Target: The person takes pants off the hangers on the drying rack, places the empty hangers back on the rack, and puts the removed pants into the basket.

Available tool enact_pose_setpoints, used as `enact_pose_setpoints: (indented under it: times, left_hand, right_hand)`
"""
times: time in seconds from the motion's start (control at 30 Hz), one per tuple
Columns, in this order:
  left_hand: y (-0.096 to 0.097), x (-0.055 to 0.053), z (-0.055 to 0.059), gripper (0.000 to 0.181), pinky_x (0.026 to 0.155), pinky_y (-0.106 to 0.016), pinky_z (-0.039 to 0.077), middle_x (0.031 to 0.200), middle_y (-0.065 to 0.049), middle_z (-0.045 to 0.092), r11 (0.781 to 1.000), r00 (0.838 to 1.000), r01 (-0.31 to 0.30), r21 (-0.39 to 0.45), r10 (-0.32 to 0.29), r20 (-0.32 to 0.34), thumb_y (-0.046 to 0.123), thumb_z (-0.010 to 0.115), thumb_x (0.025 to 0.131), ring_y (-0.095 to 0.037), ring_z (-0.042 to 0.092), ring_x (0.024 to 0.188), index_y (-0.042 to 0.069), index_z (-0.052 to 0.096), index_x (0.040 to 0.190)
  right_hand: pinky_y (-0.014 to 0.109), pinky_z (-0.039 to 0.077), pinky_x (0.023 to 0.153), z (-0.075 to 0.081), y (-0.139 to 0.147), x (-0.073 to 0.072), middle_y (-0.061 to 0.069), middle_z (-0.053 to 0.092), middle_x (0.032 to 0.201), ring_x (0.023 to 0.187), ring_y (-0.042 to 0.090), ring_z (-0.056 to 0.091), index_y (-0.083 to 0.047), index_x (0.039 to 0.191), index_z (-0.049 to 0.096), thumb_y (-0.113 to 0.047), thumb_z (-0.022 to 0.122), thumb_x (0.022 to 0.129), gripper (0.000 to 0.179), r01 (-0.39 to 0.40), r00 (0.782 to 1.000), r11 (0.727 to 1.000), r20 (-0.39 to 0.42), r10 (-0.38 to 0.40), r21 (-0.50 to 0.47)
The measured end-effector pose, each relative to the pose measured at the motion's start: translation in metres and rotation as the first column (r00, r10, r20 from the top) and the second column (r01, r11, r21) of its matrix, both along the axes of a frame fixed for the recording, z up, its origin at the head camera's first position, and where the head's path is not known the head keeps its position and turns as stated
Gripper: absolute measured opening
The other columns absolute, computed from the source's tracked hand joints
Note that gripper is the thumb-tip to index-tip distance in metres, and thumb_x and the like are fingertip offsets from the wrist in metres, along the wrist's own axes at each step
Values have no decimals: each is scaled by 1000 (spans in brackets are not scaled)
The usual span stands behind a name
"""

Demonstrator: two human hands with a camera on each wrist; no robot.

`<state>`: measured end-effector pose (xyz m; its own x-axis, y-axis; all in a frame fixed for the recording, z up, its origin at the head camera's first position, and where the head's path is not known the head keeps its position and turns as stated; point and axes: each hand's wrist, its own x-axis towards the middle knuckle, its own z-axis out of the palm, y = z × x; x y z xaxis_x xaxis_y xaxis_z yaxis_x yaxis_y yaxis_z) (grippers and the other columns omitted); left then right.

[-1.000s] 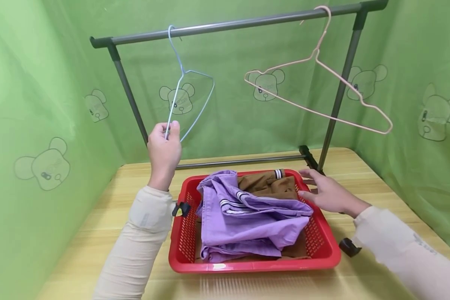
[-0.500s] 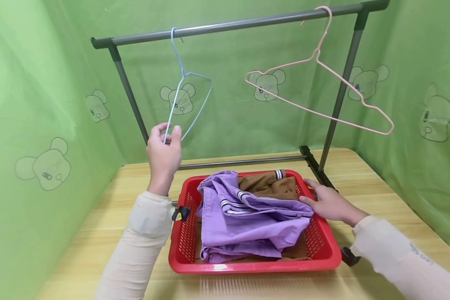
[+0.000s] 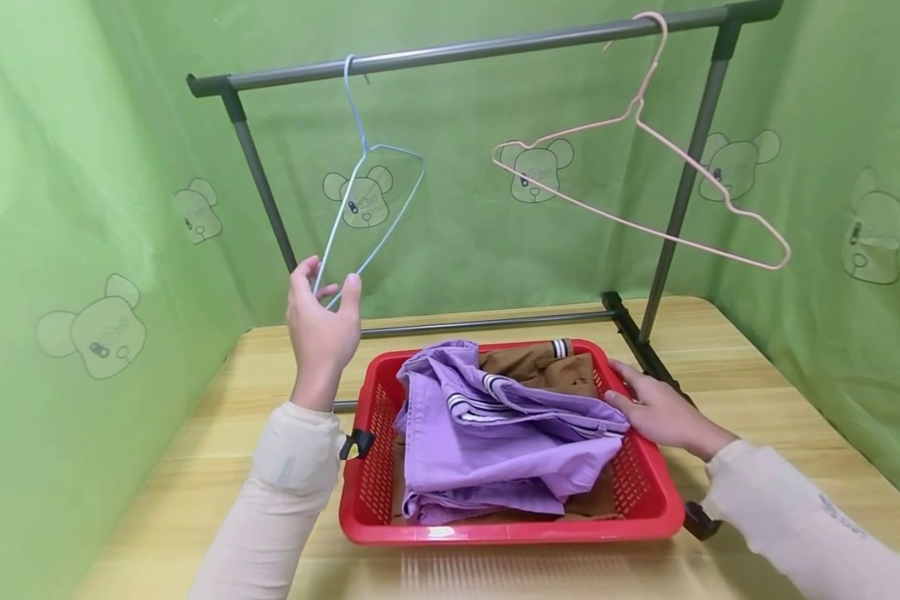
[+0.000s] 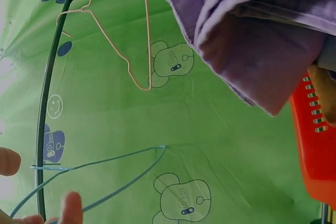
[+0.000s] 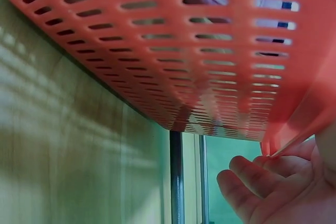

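Note:
In the head view my left hand (image 3: 322, 329) is at the lower end of a light blue wire hanger (image 3: 340, 218), its thumb and fingers spread apart around the wire. The left wrist view shows the blue hanger (image 4: 118, 158) running between a fingertip and the thumb. My right hand (image 3: 663, 408) holds the right rim of a red plastic basket (image 3: 510, 532). Seen from below, the fingers of my right hand (image 5: 273, 187) are under that rim. Purple trousers (image 3: 495, 450) with striped trim lie folded in the basket, over brown clothing (image 3: 536, 367).
A grey metal clothes rack (image 3: 465, 55) spans the back, and both hangers hook over its bar. The pink wire hanger (image 3: 607, 215) hangs at the right. Green curtains (image 3: 450, 233) with bear drawings surround the wooden table (image 3: 720, 342).
My left hand has moved slightly down along the blue hanger, and its thumb and fingers have spread. My right hand has come onto the basket's right rim. The basket is nearly still.

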<state>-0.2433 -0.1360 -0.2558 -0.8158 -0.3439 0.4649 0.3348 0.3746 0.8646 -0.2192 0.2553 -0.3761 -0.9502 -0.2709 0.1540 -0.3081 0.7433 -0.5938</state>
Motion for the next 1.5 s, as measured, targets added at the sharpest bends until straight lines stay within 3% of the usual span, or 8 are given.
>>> enact_pose_setpoints:
  times: [0.33,0.5,0.6,0.8,0.93,1.03,1.33,1.5]
  left_hand:
    - [-17,5,-20,73,100,-40,41,146,-15,33,997,994,-75,8,74,79,25,66,90,-28,40,126,5,26,148]
    - [-34,7,-39,62,97,-45,44,136,-20,44,994,975,47,-94,-25,222,25,64,93,-33,48,120,0,34,141]
    - [-43,8,-50,56,95,-47,45,132,-20,50,962,919,197,-189,-114,379,27,61,95,-34,53,116,1,38,140]
    - [-51,12,-70,52,92,-52,47,126,-20,57,826,785,438,-356,-158,599,31,61,96,-36,59,110,3,45,137]
    - [-49,16,-84,56,72,-42,57,122,-23,60,803,722,500,-324,-181,668,25,64,94,-31,66,95,0,42,139]
    - [-46,21,-93,59,58,-34,57,114,-26,63,793,696,534,-293,-216,685,15,67,92,-26,69,78,-5,38,140]
    - [-48,26,-101,55,53,-33,55,88,-13,68,769,713,544,-335,-215,667,13,69,91,-19,67,65,-2,43,137]
    - [-55,24,-99,39,70,-40,53,85,-6,68,747,791,481,-459,-144,595,24,68,92,-20,66,79,3,57,122]
  right_hand:
    - [46,57,72,-6,2,1,37,54,119,85,30,67,13,145,24,-18,51,101,60,7,999,997,35,-5,-71]
    - [49,56,73,-5,2,0,37,56,117,91,39,66,13,143,29,-20,51,101,58,21,1000,998,5,-21,-56]
    - [52,54,77,-3,1,1,35,58,116,96,42,64,12,141,33,-21,52,101,56,36,999,999,-18,-36,-37]
    - [56,51,83,-2,2,1,34,58,118,101,46,62,11,139,38,-20,55,100,53,48,998,999,-40,-49,-25]
    - [55,51,84,-2,2,2,35,57,119,103,46,61,11,138,39,-22,56,99,54,53,998,998,-14,-53,-45]
    - [54,52,82,-3,1,4,34,58,118,102,45,62,12,138,39,-24,56,99,55,59,998,997,3,-59,-46]
    - [52,55,76,-5,3,5,30,62,110,96,41,64,9,133,45,-25,60,97,52,63,998,998,-23,-64,-11]
    - [44,55,68,-4,6,11,15,67,91,79,27,66,6,121,53,-24,64,95,41,108,992,993,-69,-105,41]
